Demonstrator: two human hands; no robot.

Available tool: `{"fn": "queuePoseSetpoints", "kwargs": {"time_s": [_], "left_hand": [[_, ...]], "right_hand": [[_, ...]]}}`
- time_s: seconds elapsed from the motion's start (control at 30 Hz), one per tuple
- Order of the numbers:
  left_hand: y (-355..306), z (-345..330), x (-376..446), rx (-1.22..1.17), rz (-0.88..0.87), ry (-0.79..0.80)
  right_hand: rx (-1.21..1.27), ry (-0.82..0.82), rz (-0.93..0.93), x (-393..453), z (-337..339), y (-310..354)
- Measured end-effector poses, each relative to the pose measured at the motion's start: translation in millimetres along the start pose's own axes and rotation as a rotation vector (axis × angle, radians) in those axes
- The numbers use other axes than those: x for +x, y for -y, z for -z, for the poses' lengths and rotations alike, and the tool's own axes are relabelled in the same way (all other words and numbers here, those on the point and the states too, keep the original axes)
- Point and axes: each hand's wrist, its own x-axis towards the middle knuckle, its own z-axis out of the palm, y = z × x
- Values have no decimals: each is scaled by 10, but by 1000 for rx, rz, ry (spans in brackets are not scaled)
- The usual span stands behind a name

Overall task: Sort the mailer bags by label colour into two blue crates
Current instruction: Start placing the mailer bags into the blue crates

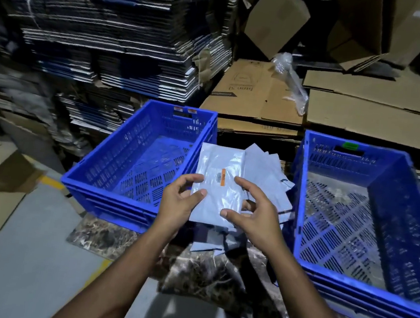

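Left hand (pixel 182 200) pinching the near left edge of a white mailer bag (pixel 218 183), thumb on top and fingers curled beneath. Right hand (pixel 251 210) spread at the bag's right side, thumb resting on the near edge, fingers loosely arched above the film and not clamped. Held flat and face up between both hands, probably to keep the orange label (pixel 222 177), just beyond the left thumb, readable. Beneath and beyond the right hand, a loose pile of mailer bags (pixel 267 170) waiting on a marbled slab on the floor. Out past the left hand, the left blue crate (pixel 113 174), orange stickers on its far rim and only clear film visible inside. Out past the right hand, the right blue crate (pixel 344 252), a green sticker on its far rim. Judging by the matching colours, destined for the left crate; sorting apparently only just begun. Slippery film, so likely to slide from a thin pinch.
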Motion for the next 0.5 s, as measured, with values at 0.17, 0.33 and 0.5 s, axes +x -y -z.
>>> {"fn": "queuePoseSetpoints", "kwargs": {"time_s": [0.17, 0.33, 0.5], "left_hand": [[52, 502, 315, 1, -22, -62], [208, 1191, 873, 48, -19, -30], [384, 2082, 1610, 573, -172, 24]], "right_hand": [[39, 76, -3, 373, -464, 73], [-23, 61, 11, 974, -1089, 96], [-274, -9, -40, 1752, -1778, -4]]}}
